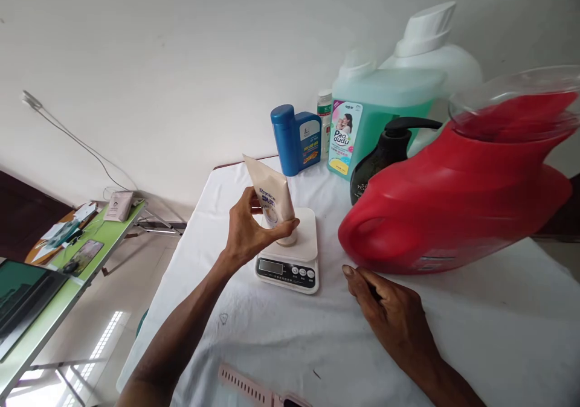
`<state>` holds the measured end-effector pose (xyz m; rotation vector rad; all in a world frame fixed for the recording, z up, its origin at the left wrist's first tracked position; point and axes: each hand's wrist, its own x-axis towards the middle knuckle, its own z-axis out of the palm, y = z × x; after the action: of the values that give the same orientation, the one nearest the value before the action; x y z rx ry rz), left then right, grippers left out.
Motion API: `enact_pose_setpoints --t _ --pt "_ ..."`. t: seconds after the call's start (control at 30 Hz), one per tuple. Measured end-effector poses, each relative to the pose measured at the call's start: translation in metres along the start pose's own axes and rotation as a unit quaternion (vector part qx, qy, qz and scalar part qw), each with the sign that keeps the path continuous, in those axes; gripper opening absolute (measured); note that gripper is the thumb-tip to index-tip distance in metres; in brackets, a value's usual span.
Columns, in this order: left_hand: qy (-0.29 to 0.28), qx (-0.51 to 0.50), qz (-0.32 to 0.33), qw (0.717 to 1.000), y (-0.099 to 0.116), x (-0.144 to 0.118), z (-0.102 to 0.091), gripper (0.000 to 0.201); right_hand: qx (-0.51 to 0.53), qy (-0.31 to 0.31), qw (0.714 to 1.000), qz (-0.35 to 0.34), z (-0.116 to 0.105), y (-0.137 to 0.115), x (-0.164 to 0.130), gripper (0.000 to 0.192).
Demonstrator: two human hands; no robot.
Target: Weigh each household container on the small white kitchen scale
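My left hand point(248, 226) grips a cream-coloured Rejoice squeeze tube point(273, 197), thumb on one side and fingers on the other. Its cap end points down at the white platform of a digital kitchen scale point(304, 238); whether it rests its weight there I cannot tell. The tube tilts a little to the left. On the scale's front, the display point(270, 267) shows no readable figure. To the right, my right hand point(392, 310) lies on the white cloth with its fingers curled shut, nothing visible in them, just in front of a large red jug point(435, 214).
Behind stand a blue bottle point(294, 138), a small white bottle point(324, 117), a green liquid jug point(385, 105), a black pump bottle point(378, 156) and a big white bottle point(453, 63). A pink-strapped watch point(247, 386) lies at the front edge. At left is a green table point(113, 229) with a laptop.
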<state>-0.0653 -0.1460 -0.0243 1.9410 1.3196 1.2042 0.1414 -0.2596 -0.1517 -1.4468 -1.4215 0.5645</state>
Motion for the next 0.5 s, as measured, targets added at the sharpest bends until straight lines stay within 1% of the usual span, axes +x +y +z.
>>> enact_pose_setpoints --t 0.07,0.17,0.23,0.3,0.4,0.43,0.5 --pt "0.014 -0.008 -0.011 1.0 -0.003 -0.002 0.004 0.059 0.001 -0.003 1.0 0.006 -0.001 -0.002 0.0 0.055" --pt "0.013 -0.006 -0.02 1.0 -0.006 -0.003 0.009 0.063 0.008 -0.008 1.0 0.019 -0.003 -0.004 0.0 0.055" --pt "0.0 -0.006 -0.02 1.0 -0.009 -0.005 0.01 0.065 0.009 -0.008 1.0 0.023 -0.002 -0.004 -0.001 0.056" --pt "-0.026 -0.008 -0.015 1.0 -0.014 -0.009 0.009 0.072 0.006 -0.008 1.0 0.026 -0.001 -0.003 -0.001 0.057" --pt "-0.054 -0.027 0.005 0.998 -0.03 -0.02 0.004 0.086 -0.001 -0.017 0.999 0.033 0.0 0.0 -0.001 0.059" --pt "-0.05 -0.044 0.009 0.998 -0.038 -0.025 0.001 0.085 -0.003 -0.022 0.999 0.038 0.0 0.001 -0.001 0.06" --pt "-0.008 -0.083 -0.008 0.996 -0.06 -0.034 -0.005 0.073 -0.006 -0.031 0.998 0.047 -0.001 0.002 -0.001 0.062"
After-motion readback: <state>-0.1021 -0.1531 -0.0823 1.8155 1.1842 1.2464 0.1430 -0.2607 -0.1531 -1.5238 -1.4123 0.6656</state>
